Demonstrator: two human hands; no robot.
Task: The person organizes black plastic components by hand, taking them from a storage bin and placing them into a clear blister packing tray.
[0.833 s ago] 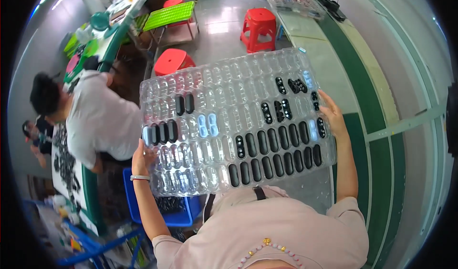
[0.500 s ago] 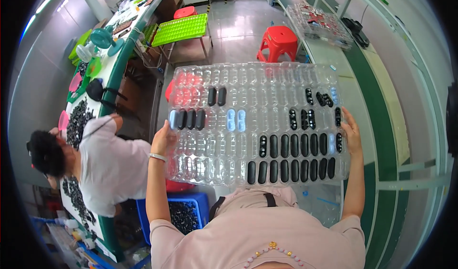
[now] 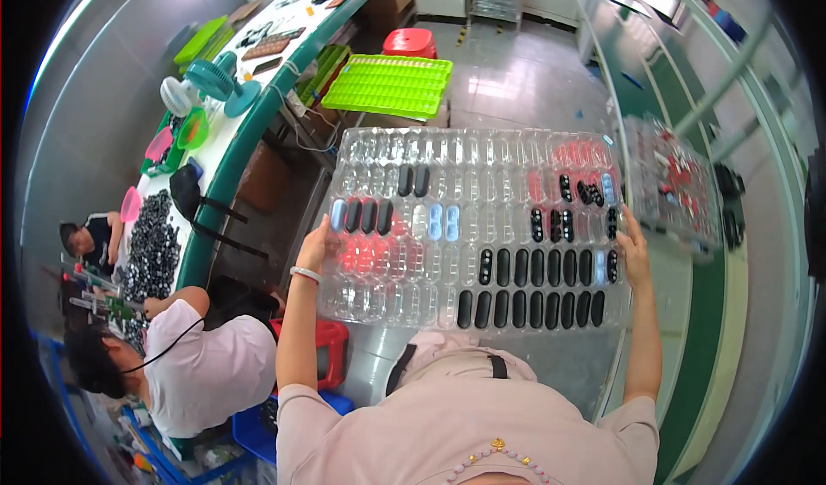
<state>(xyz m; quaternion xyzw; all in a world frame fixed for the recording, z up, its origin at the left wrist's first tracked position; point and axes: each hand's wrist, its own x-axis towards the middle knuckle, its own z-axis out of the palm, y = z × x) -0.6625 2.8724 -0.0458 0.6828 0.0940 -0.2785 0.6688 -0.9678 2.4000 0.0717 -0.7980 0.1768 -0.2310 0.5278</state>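
Note:
A large transparent plastic tray (image 3: 482, 151) with rows of oblong pockets spans the space before my body, held up off any surface. My left hand (image 3: 318, 246) grips its left edge, the thumb up on the rim. On the opposite edge my right hand (image 3: 634, 251) is closed in the same way, with its lower fingers partly hidden. Several black oblong cases (image 3: 520, 266) fill the right part of the two nearest rows. Farther rows hold a few more black pieces, some with round holes, and light blue pieces (image 3: 436, 222). Many pockets hold nothing.
A bright green tray (image 3: 391, 87) lies on a stand ahead, beside a red stool (image 3: 409, 43). At left, a co-worker in white (image 3: 215, 369) sits by a bench with black parts (image 3: 153, 237) and a fan (image 3: 215, 80). Stacked transparent trays (image 3: 667, 188) rest on the right bench.
My view has turned and moved forward; the green tray and right bench look nearer, and a second person shows at far left. Both hands keep their hold on the transparent tray.

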